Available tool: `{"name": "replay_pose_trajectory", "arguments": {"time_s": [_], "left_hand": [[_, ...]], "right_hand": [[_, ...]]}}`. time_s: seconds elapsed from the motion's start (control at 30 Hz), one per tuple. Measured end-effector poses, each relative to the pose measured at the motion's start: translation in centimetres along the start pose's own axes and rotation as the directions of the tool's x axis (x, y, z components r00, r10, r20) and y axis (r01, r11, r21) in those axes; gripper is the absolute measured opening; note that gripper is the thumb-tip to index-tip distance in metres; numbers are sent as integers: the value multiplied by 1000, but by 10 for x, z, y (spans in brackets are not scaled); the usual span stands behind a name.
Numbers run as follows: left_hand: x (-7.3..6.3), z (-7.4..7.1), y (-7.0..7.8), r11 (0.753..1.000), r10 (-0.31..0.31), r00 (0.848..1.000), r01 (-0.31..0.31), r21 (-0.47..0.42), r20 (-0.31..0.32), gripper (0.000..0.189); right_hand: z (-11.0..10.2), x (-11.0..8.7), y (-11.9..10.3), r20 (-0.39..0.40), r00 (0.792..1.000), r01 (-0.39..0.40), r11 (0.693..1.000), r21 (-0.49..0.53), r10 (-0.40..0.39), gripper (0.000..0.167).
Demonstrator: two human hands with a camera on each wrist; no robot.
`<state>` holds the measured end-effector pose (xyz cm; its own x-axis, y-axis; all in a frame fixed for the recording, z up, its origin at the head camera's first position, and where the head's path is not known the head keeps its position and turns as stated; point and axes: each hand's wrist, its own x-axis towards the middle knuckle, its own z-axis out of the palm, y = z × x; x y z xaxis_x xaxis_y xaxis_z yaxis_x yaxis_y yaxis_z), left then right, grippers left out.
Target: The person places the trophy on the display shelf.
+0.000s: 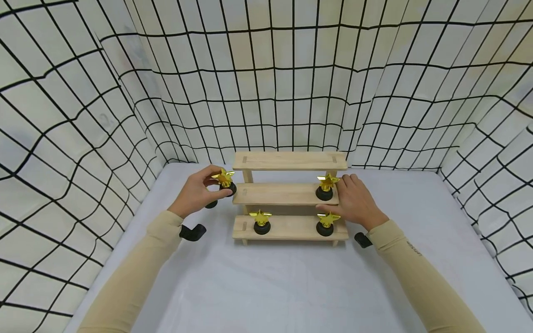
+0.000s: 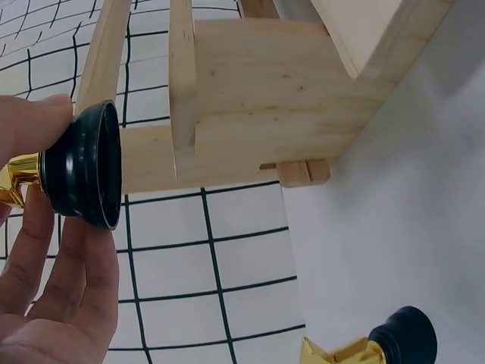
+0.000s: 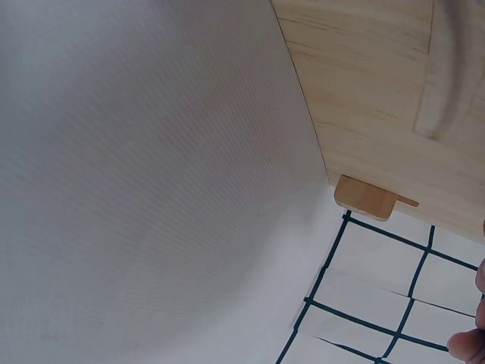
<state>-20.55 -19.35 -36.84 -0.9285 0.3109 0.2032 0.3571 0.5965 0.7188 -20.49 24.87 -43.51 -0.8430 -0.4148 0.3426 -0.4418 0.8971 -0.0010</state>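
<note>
My left hand (image 1: pixel 199 190) holds a gold star trophy (image 1: pixel 225 178) upright by its black base, thumb in front, at the left end of the middle step. In the left wrist view, that trophy's base (image 2: pixel 82 167) shows its hollow underside, off the wood. Another trophy (image 2: pixel 405 337) is on the table below, mostly behind the left hand in the head view. My right hand (image 1: pixel 357 201) grips the right end of the three-step wooden stand (image 1: pixel 283 194), thumb along the front edge of the middle step. One trophy (image 1: pixel 325 186) stands on that step beside my right fingers.
On the lowest step stand two more star trophies, one left (image 1: pixel 261 222) and one right (image 1: pixel 326 224). The top step (image 1: pixel 287 161) is bare wood. A white cloth (image 1: pixel 266 286) covers the table, and black-lined grid walls (image 1: pixel 291 83) surround it.
</note>
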Motion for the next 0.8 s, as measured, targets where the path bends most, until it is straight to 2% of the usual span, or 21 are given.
{"name": "replay_pose_trajectory", "arguments": {"time_s": [0.23,0.57,0.8], "left_hand": [[6,8,7,999,49,999,-49,2,12,47],[15,21,14,998,56,998,-55,-22,40,51],[21,30,13,997,70,996,-68,-39,54,50]], "right_hand": [[1,0,1,-2,1000,-9,1000,8,9,84],[1,2,1,3,1000,-15,1000,12,15,89],[1,1,1,7,1000,-18,1000,21,18,90]]}}
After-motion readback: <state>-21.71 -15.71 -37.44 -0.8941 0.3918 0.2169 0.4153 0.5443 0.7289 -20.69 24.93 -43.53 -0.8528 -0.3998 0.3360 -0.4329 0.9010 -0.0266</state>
